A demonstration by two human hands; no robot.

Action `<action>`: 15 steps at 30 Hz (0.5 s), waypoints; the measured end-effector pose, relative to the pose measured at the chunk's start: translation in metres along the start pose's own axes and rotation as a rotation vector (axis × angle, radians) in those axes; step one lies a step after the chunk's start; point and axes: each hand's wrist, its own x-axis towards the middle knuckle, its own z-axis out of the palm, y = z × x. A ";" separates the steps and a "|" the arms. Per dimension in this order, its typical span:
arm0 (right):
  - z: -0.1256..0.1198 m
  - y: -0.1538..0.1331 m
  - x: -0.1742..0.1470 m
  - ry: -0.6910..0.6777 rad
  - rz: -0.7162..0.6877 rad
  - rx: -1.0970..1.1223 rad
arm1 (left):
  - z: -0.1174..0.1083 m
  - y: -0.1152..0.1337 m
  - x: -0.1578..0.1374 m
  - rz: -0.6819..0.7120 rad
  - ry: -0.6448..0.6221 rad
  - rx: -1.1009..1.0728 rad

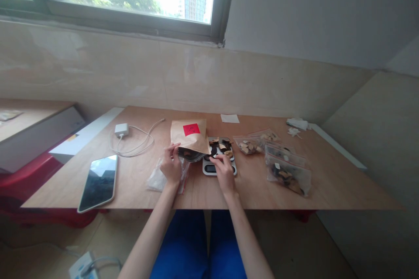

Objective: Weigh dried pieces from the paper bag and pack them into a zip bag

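1. Left hand (171,165) holds the square brown paper bag (196,141) by its edge.
2. Right hand (225,174) bunches its fingers over the white flat scale (211,169); cannot tell if they hold anything.
3. Curly black-and-tan pieces (225,144) already sit there; more seem left in the bag.
4. Clear plastic bags (288,178) at right already have pieces inside.

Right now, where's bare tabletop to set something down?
Free: between phone and clear plastic; between scale and filled bags; right of the filled bags. Crowded: the middle, with paper bag, scale, left hand and right hand.
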 end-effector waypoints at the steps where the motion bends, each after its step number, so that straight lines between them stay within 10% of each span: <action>1: 0.001 0.002 0.000 -0.016 -0.001 0.004 | 0.000 0.001 0.000 0.002 -0.002 -0.002; 15: -0.005 -0.017 -0.011 -0.081 -0.091 -0.049 | 0.001 -0.002 0.000 -0.008 -0.001 -0.007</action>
